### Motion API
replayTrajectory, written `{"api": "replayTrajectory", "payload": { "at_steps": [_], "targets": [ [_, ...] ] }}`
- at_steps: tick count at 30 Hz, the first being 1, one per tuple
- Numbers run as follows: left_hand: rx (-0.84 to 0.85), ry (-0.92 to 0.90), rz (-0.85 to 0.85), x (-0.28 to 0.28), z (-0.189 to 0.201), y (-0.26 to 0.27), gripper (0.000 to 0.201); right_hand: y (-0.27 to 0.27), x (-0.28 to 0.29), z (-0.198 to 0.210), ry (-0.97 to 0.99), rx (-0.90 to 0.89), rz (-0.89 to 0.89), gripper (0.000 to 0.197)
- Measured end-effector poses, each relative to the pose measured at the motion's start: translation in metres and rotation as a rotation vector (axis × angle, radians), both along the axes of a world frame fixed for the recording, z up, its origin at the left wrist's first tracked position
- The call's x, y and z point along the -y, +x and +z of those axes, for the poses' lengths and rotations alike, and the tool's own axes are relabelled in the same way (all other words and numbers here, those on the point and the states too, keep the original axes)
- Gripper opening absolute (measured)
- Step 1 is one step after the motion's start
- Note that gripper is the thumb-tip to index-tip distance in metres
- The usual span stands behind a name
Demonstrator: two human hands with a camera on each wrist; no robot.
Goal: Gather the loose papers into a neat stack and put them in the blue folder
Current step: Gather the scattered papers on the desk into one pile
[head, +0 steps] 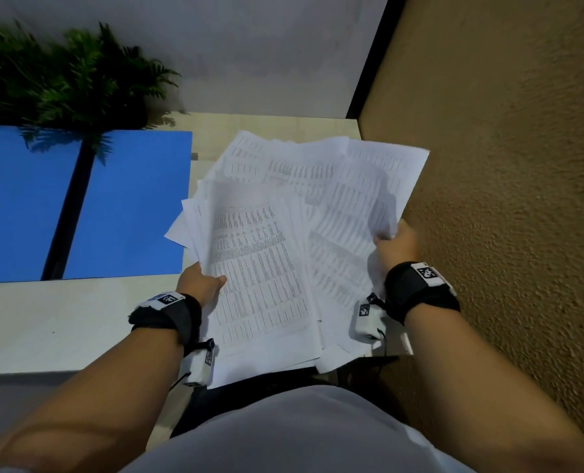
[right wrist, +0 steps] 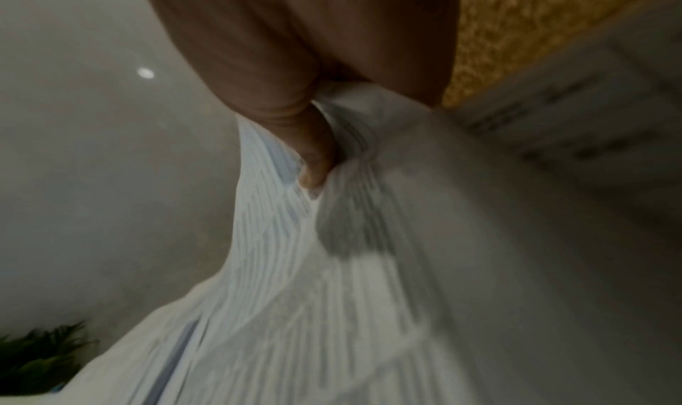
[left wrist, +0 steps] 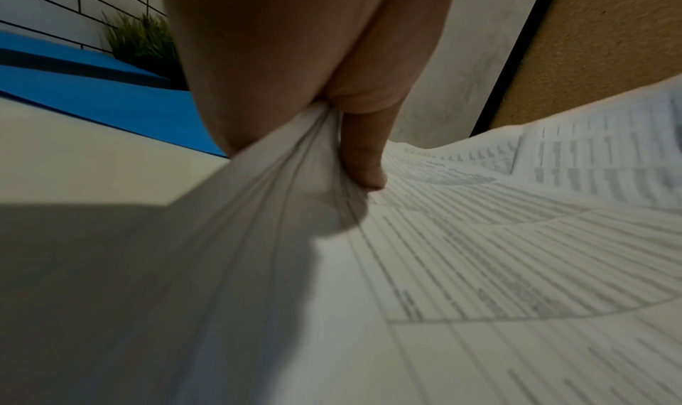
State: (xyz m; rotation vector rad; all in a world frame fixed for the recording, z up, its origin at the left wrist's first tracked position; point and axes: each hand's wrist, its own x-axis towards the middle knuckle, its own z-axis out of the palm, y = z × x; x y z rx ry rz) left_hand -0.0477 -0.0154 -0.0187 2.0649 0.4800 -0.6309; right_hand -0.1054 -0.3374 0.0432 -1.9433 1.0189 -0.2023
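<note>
A fanned, untidy bundle of printed white papers point(head: 283, 240) is held up over the right end of the pale table point(head: 62, 322). My left hand point(head: 201, 281) pinches the bundle's left edge, thumb on top of the printed sheets point(left wrist: 479, 251). My right hand point(head: 394, 242) grips the right edge, its thumb pressed into the bunched paper point(right wrist: 332, 265). The blue folder point(head: 126, 203) lies open and flat on the table to the left, its black spine point(head: 68, 213) running down the middle. The fingers under the sheets are hidden.
A green fern-like plant point(head: 62, 76) stands behind the folder and overhangs its far edge. A rough ochre wall point(head: 505, 165) runs close along the right side. A white wall point(head: 249, 56) backs the table. My torso in a light shirt point(head: 300, 431) is at the near edge.
</note>
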Motion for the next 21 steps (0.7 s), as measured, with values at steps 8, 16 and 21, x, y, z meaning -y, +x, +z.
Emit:
{"api": "replayTrajectory", "payload": {
  "at_steps": [8, 16, 21],
  "targets": [
    [-0.006, -0.212, 0.104, -0.005, 0.005, -0.002, 0.035, -0.009, 0.032, 0.055, -0.318, -0.184, 0.174, 0.028],
    [0.006, -0.27, 0.064, 0.027, 0.018, 0.023, 0.053, -0.006, 0.025, 0.03, 0.011, -0.202, 0.098, 0.039],
    [0.04, -0.195, 0.086, 0.044, 0.007, 0.022, 0.05, -0.011, 0.022, 0.03, -0.062, -0.239, 0.131, 0.038]
  ]
}}
